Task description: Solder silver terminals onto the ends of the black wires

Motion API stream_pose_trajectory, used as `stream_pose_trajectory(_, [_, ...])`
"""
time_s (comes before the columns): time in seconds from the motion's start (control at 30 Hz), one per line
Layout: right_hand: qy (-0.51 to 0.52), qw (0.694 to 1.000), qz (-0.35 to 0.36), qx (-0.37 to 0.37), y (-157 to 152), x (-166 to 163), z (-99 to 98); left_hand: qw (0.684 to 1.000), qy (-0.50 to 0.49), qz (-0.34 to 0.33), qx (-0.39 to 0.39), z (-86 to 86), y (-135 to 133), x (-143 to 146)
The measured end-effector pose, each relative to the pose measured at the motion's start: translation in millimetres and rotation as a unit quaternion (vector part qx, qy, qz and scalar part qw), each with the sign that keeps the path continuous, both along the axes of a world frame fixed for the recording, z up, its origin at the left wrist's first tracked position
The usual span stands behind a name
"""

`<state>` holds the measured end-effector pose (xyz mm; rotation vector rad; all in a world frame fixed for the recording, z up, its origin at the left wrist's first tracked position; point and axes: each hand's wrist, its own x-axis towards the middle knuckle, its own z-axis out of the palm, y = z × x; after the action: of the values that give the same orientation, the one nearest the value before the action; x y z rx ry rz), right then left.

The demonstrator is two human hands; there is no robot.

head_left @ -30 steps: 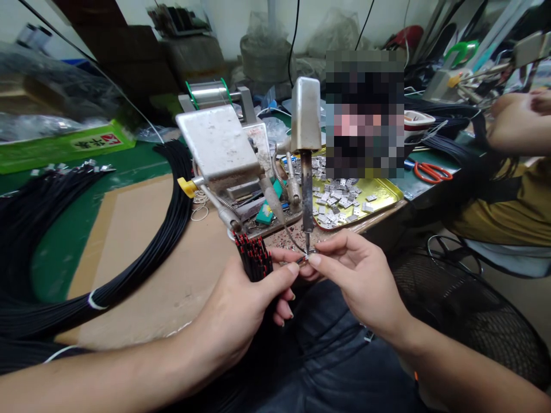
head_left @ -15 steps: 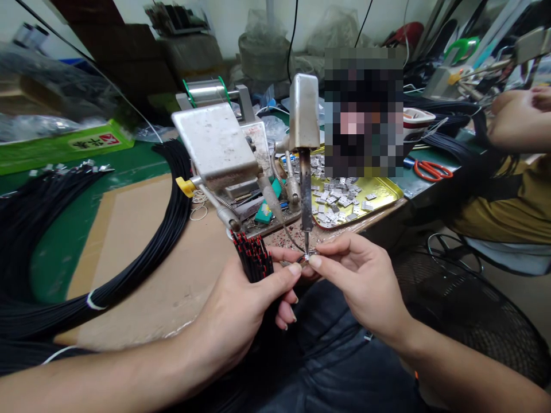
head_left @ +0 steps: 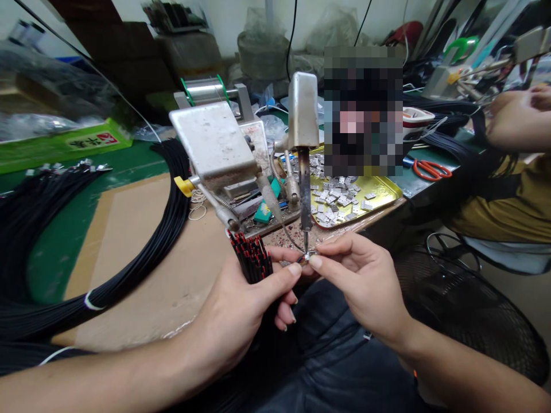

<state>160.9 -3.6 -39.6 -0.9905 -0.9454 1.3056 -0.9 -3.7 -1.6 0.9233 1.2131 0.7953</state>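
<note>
My left hand [head_left: 253, 304] is closed around a bundle of black cables [head_left: 252, 258] whose cut ends show red wires. Its thumb and forefinger also pinch near one cable's wire end. Opposite it, my right hand [head_left: 365, 281] pinches a small metal connector [head_left: 308, 256] between thumb and forefinger. An upright soldering iron [head_left: 305, 192] points down, its tip at the connector, and a thin solder feed tube [head_left: 272, 201] slants in from the left to the same spot. My fingers hide most of the joint.
A yellow tray [head_left: 379, 192] of loose metal connectors stands behind the iron. On the left, a tied coil of black cables [head_left: 172, 212] lies over cardboard [head_left: 129, 246]. A solder spool [head_left: 205, 90], orange-handled scissors [head_left: 431, 170], a fan [head_left: 469, 310] and another person's hand [head_left: 516, 120] are also around.
</note>
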Motion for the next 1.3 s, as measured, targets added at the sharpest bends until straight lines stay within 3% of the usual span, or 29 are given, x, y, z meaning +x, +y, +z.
stream_pose_trajectory(0.33, [-0.045,0.999,0.0,0.021,-1.1,1.2,-2.6,1.0,0.021,0.009,-0.002,-1.6,-2.4,-0.2])
stream_pose_trajectory(0.43, [-0.106,0.994,0.014,0.02,-1.7,3.8,-1.9,1.0,0.018,-0.004,-0.005,0.8,-2.4,1.5])
stream_pose_trajectory(0.57, [-0.187,0.981,0.035,0.02,0.3,17.2,7.8,0.999,0.012,-0.051,-0.016,4.4,-3.9,5.3])
stream_pose_trajectory(0.63, [-0.204,0.975,0.086,0.017,3.5,33.1,17.6,0.998,0.008,-0.049,-0.024,4.3,-5.2,6.4])
stream_pose_trajectory(0.7, [-0.241,0.953,0.179,0.027,7.7,53.8,29.2,0.999,0.019,-0.039,-0.017,2.8,-6.1,6.3])
stream_pose_trajectory(0.77, [-0.316,0.91,0.264,0.046,11.7,72.8,40.3,0.999,0.026,-0.044,-0.012,0.9,-6.6,5.4])
stream_pose_trajectory(0.87, [-0.395,0.874,0.277,0.057,12.3,81.1,49.2,0.995,0.022,-0.098,-0.017,-0.8,-7.4,4.4])
stream_pose_trajectory(1.0, [-0.324,0.919,0.216,0.059,0.2,47.6,41.9,0.984,0.025,-0.167,-0.049,1.1,-10.5,6.3])
stream_pose_trajectory(1.13, [-0.269,0.937,0.203,0.092,-11.3,14.6,29.3,0.978,0.03,-0.204,-0.035,3.1,-12.7,8.8])
stream_pose_trajectory(1.3, [-0.239,0.951,0.198,0.006,-8.6,18.2,27.1,0.982,0.028,-0.183,-0.033,-0.4,-12.1,7.3])
